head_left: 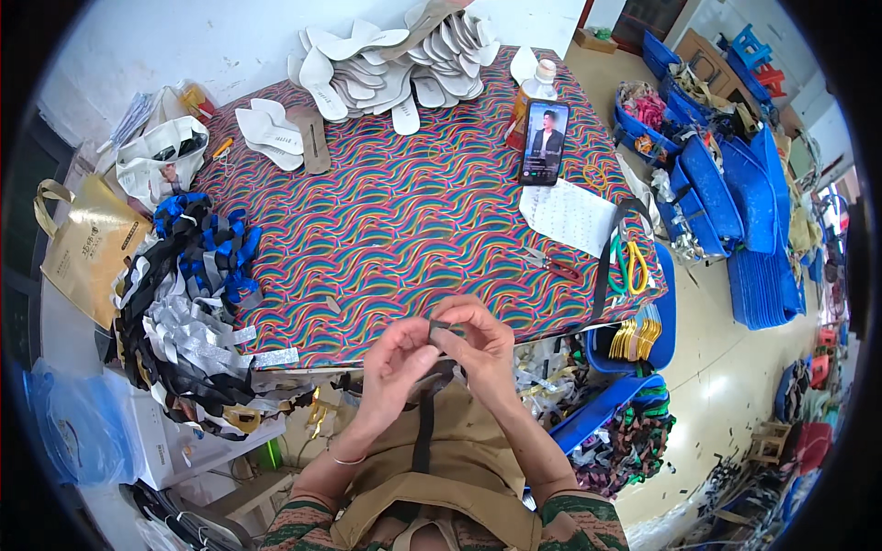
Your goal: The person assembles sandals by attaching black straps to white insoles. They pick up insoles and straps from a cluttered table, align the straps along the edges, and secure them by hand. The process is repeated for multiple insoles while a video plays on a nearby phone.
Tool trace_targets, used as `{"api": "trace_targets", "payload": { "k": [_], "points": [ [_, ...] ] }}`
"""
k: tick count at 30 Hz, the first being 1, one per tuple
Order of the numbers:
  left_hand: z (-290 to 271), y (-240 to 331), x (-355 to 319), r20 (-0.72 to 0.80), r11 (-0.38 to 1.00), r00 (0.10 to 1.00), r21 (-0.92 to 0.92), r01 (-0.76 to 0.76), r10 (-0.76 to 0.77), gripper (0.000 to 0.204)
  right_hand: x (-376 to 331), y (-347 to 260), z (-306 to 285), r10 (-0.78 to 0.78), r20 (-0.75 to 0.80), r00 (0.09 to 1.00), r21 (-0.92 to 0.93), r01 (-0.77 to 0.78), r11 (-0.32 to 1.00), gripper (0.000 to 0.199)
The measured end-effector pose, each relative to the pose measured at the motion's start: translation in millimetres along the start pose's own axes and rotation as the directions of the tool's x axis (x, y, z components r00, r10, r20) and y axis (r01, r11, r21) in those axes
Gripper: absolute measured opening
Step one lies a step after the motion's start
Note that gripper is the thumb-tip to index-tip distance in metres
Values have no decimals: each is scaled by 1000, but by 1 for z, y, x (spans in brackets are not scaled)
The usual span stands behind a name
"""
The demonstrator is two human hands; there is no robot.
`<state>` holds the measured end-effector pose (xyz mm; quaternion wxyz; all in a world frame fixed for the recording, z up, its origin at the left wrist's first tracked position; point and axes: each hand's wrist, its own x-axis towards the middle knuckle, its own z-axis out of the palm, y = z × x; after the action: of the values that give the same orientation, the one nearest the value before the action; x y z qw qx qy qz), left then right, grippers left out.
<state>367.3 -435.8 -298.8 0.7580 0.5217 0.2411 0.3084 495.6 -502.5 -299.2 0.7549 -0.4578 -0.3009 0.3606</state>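
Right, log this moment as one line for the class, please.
left hand: pinching small dark strip | right hand: same strip | phone: upright before bottle | red-handled tool: on table

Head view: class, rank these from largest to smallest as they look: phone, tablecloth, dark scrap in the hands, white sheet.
1. Tablecloth
2. White sheet
3. Phone
4. Dark scrap, between left hand and right hand

A phone (546,144) stands before a bottle (540,86).
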Motion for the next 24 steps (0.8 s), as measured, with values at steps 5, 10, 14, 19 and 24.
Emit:
{"api": "trace_targets", "payload": {
  "k": [5,10,14,19,24],
  "points": [
    [-7,5,15,17,784,924,523,-334,382,6,11,0,12,-91,38,995,-165,96,982,18],
    [-21,26,31,-20,991,996,100,88,-87,16,30,8,13,66,61,996,-60,-62,996,15],
    [-48,28,69,-37,983,996,163,80,-75,19,78,25,18,67,4,998,-49,-67,997,12],
    [-132,39,166,-239,962,962,266,-62,128,28,139,51,10,95,108,990,-144,-79,986,16],
    [-198,48,281,-264,529,817,847,-58,513,38,158,98,-3,116,36,993,-284,-101,954,13]
  ]
}}
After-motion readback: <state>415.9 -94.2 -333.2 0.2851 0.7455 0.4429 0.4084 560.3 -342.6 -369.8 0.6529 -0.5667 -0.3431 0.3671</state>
